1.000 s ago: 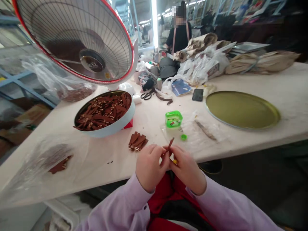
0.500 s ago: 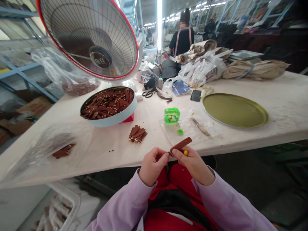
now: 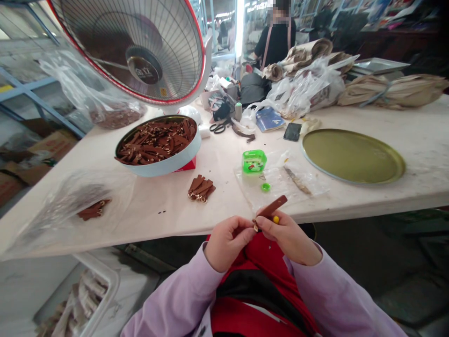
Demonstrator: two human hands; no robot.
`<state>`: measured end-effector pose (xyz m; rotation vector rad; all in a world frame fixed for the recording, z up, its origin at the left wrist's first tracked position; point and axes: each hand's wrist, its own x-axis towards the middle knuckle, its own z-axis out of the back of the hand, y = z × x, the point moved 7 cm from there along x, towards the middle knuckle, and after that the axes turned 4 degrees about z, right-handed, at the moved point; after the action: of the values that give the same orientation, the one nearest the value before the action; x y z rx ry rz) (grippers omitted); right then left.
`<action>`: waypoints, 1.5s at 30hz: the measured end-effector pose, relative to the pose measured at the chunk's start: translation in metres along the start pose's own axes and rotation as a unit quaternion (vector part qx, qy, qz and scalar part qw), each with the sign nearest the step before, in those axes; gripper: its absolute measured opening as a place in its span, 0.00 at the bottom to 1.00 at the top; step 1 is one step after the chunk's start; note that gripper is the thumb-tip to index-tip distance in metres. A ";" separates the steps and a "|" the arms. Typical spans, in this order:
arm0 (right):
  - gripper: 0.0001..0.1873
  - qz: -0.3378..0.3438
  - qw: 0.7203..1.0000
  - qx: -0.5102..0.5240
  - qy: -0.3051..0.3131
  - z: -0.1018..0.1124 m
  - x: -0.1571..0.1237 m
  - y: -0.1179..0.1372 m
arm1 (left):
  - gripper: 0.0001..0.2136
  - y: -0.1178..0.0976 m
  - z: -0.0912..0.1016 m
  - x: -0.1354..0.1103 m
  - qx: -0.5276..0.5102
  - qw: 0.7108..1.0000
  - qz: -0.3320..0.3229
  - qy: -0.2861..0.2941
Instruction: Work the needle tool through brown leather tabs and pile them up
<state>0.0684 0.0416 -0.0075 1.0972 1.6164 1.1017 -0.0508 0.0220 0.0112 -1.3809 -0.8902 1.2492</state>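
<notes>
Just past the table's front edge, my right hand (image 3: pixel 294 238) grips a brown leather strap (image 3: pixel 274 206), its free end angled up to the right. A small yellow-ended object (image 3: pixel 276 219) sticks out between the same hand's fingers; the rest of it is hidden. My left hand (image 3: pixel 228 241) pinches the strap's lower end, where a small gold-coloured ring (image 3: pixel 256 229) partly shows. Ahead lies a small pile of similar brown straps with rings (image 3: pixel 201 188). A round tin (image 3: pixel 168 164) full of such straps stands behind it.
A fan heater (image 3: pixel 143 65) towers over the tin. A green tub (image 3: pixel 254 161) and green cap (image 3: pixel 265 187) lie on a plastic sheet. On the right is a round lid (image 3: pixel 354 157); scissors (image 3: pixel 217 128) lie farther back. A person (image 3: pixel 277 42) is in the background.
The view has shifted slightly down and right. The gold-coloured ring now shows between my fingertips, while both hands keep their hold on the strap.
</notes>
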 end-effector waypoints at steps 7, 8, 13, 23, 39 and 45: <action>0.14 0.051 0.993 -0.100 0.032 -0.007 0.003 0.009 | 0.18 0.014 -0.003 0.014 -0.171 0.982 0.066 0.044; 0.13 0.066 0.989 -0.126 0.034 -0.008 0.003 0.011 | 0.19 0.015 -0.004 0.015 -0.176 0.980 0.071 0.051; 0.10 0.134 0.967 -0.214 0.020 -0.007 0.004 0.018 | 0.19 0.014 -0.004 0.019 -0.180 0.979 0.083 0.046; 0.10 0.138 0.964 -0.227 0.029 -0.009 0.008 0.024 | 0.15 0.014 0.001 0.025 -0.159 0.983 0.089 0.001; 0.09 0.122 0.960 -0.251 0.037 -0.010 0.011 0.020 | 0.16 0.020 0.000 0.026 -0.192 0.978 0.072 0.026; 0.07 0.117 0.959 -0.258 0.022 0.002 0.025 0.015 | 0.11 0.026 0.003 0.040 -0.119 0.990 0.072 -0.008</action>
<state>0.0670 0.0692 0.0018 0.9258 1.1460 1.6014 -0.0492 0.0560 -0.0227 -1.6511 -0.9902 1.2951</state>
